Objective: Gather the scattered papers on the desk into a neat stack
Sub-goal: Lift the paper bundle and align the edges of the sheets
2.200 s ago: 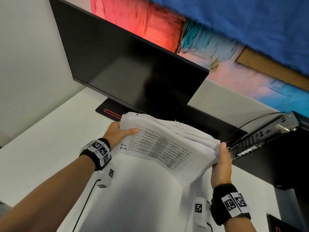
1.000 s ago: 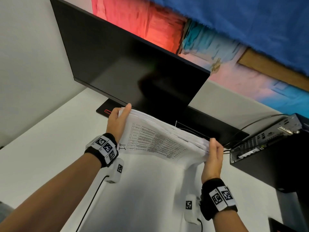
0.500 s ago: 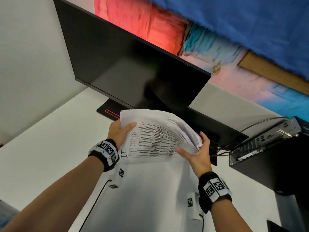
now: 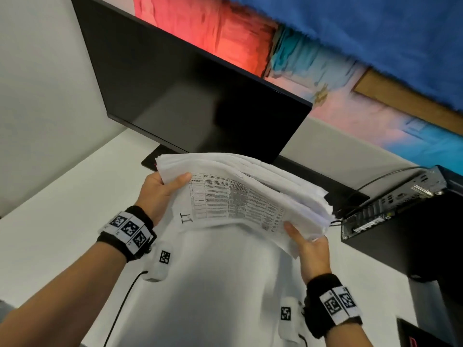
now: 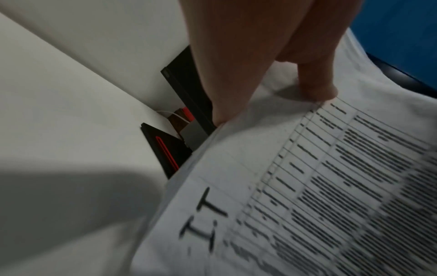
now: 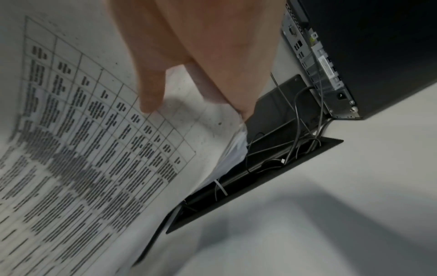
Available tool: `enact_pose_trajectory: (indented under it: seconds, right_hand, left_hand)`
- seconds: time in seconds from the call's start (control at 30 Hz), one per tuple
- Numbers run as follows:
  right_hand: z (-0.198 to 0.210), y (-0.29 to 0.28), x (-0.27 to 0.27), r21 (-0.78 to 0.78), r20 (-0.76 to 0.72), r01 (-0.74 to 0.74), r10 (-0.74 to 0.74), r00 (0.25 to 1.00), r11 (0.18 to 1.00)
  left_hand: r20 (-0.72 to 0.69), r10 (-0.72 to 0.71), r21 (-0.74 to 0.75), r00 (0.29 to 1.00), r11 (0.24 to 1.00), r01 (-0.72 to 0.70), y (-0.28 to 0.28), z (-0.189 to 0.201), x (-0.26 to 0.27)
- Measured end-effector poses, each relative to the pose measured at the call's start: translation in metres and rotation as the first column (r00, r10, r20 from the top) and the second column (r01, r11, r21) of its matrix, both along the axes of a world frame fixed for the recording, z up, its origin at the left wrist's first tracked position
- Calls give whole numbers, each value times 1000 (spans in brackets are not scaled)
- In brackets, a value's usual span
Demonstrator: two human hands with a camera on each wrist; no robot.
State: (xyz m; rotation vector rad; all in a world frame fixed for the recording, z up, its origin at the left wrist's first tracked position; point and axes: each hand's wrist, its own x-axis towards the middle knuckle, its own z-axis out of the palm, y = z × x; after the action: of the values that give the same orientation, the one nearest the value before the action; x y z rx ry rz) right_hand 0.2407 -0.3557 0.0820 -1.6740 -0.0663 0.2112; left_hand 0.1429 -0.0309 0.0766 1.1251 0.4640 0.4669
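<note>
A person holds a thick stack of white printed papers (image 4: 245, 196) in the air above a white desk (image 4: 62, 221), in front of a dark flat monitor (image 4: 188, 96). The left hand (image 4: 157, 194) grips the stack's left edge, thumb on top. The right hand (image 4: 310, 251) grips the right edge from below, thumb on the printed table. A black computer case (image 4: 413, 234) stands at right.

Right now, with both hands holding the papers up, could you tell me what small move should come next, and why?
Probably stand the papers on edge and tap them on the desk. The left hand and right hand grip opposite ends, but the sheet edges on the right side fan out unevenly.
</note>
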Motion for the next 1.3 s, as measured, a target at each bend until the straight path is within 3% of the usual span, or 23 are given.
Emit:
enact_pose_trajectory:
  seconds: [0.13,0.33,0.47,0.7,0.8,0.9,0.93,0.97,1.03,1.1,1.17,1.3]
  right_hand:
    - [-10,-9,-5,-26,-11,20,-21,1000,999]
    - [-33,-32,-7,-316,-56,-99,86,995,943]
    - [-43,-41,-8,-464,33,-33,54,998,885]
    - [-53,-45,6,-564,106,103,-52,993,820]
    - [-52,-35,11,-687,15,42,-44,999,725]
    - [-53,-30,17,-806,-47,-76,65,997,586]
    - [-51,-28,20,-802,-33,-82,94,995,591]
    - [-46,-28,22,-754,-29,-106,128,991,648]
    - [-31,-31,27,-637,-121,-265,246,962,724]
    - [-20,-33,28,-504,-258,-467,390,884,726]
    - [-18,-31,29,-420,-341,-574,464,818,703]
    - [-27,-26,24,-314,-377,-529,408,831,788]
  left_hand:
    - [-1,56,21,998,998,-56,-5,-4,-1]
    - [-189,-23,136,982,989,49,-6,-24,1]
    - [-243,-3,156,970,987,43,-4,-31,3]
    - [-234,-47,143,971,986,82,1,-27,6]
    - [-227,-70,112,971,989,97,1,-24,8]
    - [-228,-94,101,969,988,120,3,-22,10]
    - [-228,-101,102,968,987,127,4,-22,10]
    - [-225,-104,97,969,987,129,5,-22,10]
    - [-218,-109,80,970,988,130,8,-20,9]
    - [-211,-116,73,971,988,134,11,-19,9]
    - [-197,-113,63,974,990,128,13,-17,7]
    - [-196,-112,51,974,991,124,17,-14,4]
